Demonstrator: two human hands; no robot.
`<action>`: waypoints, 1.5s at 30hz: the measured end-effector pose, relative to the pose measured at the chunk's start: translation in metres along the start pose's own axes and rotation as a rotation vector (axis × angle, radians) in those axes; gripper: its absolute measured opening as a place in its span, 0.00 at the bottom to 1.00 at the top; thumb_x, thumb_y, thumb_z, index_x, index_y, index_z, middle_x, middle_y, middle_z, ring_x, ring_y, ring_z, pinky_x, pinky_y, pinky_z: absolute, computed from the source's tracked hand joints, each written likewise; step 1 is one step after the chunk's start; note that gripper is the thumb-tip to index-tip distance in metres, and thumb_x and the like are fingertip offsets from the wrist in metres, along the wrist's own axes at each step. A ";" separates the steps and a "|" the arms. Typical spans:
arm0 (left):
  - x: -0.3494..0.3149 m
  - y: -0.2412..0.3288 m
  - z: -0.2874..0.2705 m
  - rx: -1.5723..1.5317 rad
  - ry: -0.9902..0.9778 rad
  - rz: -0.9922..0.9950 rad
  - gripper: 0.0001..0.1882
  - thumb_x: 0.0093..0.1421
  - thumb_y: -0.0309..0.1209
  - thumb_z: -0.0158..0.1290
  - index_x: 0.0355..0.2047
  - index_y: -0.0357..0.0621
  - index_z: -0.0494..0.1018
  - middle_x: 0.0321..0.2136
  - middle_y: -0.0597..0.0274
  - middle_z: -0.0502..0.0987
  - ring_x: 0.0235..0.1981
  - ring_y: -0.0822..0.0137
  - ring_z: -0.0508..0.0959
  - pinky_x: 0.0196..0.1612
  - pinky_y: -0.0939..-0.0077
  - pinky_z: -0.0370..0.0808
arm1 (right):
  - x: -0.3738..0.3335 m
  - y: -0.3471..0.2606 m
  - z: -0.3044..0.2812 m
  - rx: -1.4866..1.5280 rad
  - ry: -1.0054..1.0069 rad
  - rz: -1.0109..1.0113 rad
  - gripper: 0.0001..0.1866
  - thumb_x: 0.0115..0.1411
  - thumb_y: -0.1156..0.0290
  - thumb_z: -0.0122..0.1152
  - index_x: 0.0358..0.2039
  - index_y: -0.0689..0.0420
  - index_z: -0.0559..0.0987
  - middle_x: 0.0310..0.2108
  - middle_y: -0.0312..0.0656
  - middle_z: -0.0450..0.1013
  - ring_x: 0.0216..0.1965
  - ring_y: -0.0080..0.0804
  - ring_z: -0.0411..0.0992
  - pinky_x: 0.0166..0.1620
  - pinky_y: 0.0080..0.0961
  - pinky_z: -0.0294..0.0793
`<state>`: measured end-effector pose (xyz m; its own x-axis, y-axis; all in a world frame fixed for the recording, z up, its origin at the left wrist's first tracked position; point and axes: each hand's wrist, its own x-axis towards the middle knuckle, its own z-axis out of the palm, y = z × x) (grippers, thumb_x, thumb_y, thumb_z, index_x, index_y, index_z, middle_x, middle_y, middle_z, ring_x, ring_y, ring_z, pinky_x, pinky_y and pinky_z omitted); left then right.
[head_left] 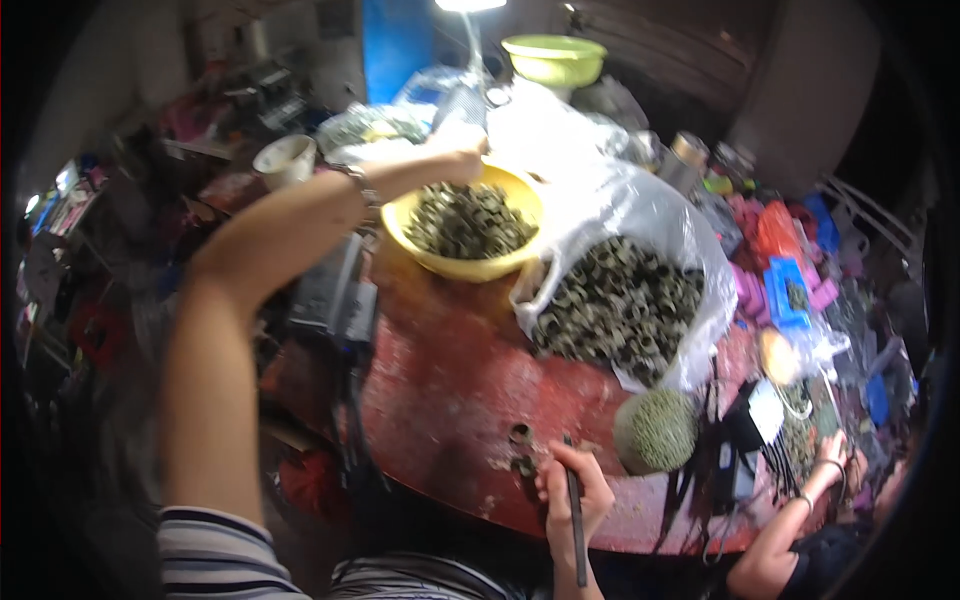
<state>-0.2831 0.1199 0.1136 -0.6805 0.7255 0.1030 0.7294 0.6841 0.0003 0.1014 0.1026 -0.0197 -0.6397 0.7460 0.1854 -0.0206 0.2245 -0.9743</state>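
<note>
My left arm stretches forward, and my left hand (460, 155) is over the far rim of a yellow bowl (440, 264). Glare from the lamp washes out its fingers. Many small dark ring-shaped parts (470, 222) fill the bowl. Close to the table's front edge, my right hand (582, 488) is closed around a slim dark stick-like tool (575, 520), held like a pen. Just beyond its fingertips, a small ring (520, 433) and a few dark pieces (524, 466) lie on the red table (440, 400). To its right sits a round ball with a grainy green surface (660, 430).
An open clear plastic bag (705, 250) holds more dark rings. A lit lamp (470, 5) and a green basin (555, 62) stand at the back. Black boxes (328, 290) with cables flank the left edge. Another person's hand (830, 455) works at the right among pink and blue pieces.
</note>
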 end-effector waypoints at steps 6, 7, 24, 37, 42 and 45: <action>-0.120 0.089 0.024 -0.634 0.083 0.904 0.05 0.49 0.29 0.49 0.25 0.46 0.75 0.21 0.58 0.71 0.25 0.60 0.72 0.33 0.68 0.70 | 0.008 -0.007 -0.003 0.219 0.005 0.118 0.16 0.57 0.68 0.53 0.40 0.68 0.71 0.22 0.44 0.72 0.17 0.22 0.69 0.19 0.11 0.65; -0.157 0.083 0.020 -0.577 -0.015 1.049 0.08 0.52 0.32 0.49 0.30 0.41 0.72 0.29 0.57 0.71 0.34 0.61 0.72 0.35 0.70 0.70 | 0.004 -0.014 0.002 0.258 -0.050 0.106 0.16 0.57 0.68 0.53 0.40 0.68 0.71 0.22 0.44 0.72 0.17 0.22 0.69 0.19 0.11 0.65; -0.167 0.114 0.062 -0.548 -0.150 0.711 0.09 0.46 0.31 0.54 0.27 0.40 0.73 0.36 0.55 0.68 0.42 0.55 0.66 0.43 0.65 0.66 | 0.015 -0.001 -0.024 0.093 0.257 -0.076 0.11 0.61 0.64 0.44 0.28 0.59 0.69 0.07 0.36 0.64 0.07 0.15 0.56 0.12 0.10 0.46; -0.170 0.138 0.040 -1.025 -0.189 0.504 0.06 0.46 0.25 0.57 0.19 0.36 0.72 0.34 0.57 0.73 0.29 0.70 0.71 0.31 0.78 0.69 | 0.004 0.014 -0.036 0.015 0.293 -0.132 0.16 0.61 0.65 0.43 0.40 0.65 0.71 0.15 0.40 0.71 0.13 0.18 0.64 0.17 0.12 0.58; -0.252 0.111 0.026 -1.865 -0.530 0.196 0.20 0.46 0.16 0.57 0.36 0.34 0.59 0.37 0.44 0.71 0.36 0.68 0.74 0.38 0.78 0.75 | -0.006 -0.018 -0.031 0.123 0.185 -0.261 0.12 0.60 0.68 0.46 0.36 0.66 0.70 0.19 0.45 0.74 0.17 0.23 0.70 0.20 0.14 0.67; -0.271 0.109 0.039 -1.992 -0.475 0.058 0.23 0.44 0.16 0.58 0.40 0.31 0.62 0.38 0.44 0.70 0.36 0.64 0.74 0.39 0.72 0.75 | -0.013 -0.033 -0.025 0.127 0.047 -0.298 0.09 0.59 0.69 0.48 0.33 0.63 0.69 0.20 0.44 0.75 0.21 0.27 0.74 0.25 0.19 0.73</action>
<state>-0.0214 0.0010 0.0473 -0.3797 0.9225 -0.0698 -0.4234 -0.1061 0.8997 0.1297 0.1014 0.0130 -0.5545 0.6881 0.4681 -0.2995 0.3598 -0.8837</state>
